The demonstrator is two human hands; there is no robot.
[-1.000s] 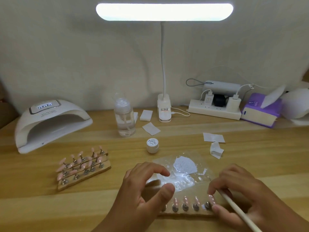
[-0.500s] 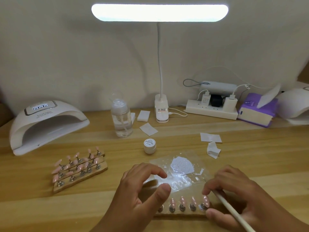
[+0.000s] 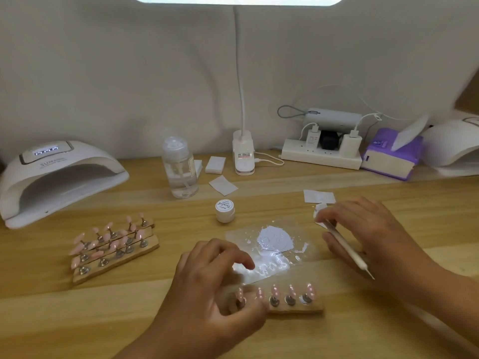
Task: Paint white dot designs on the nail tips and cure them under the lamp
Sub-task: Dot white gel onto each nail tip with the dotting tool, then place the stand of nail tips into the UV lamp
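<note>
- The left hand [image 3: 207,288] rests on the left end of a wooden strip [image 3: 293,307], fingers loosely curled, thumb against the strip's front edge.
- Five pink nail tips [image 3: 274,294] stand along that strip, near the table's front edge.
- The right hand [image 3: 363,237] pinches a white dotting pen [image 3: 347,248], its fingertips on a folded wipe [image 3: 318,212].
- White paint [image 3: 274,238] sits on a clear sheet [image 3: 298,257] between the hands.
- The curing lamp [image 3: 57,177] stands far left.
</note>
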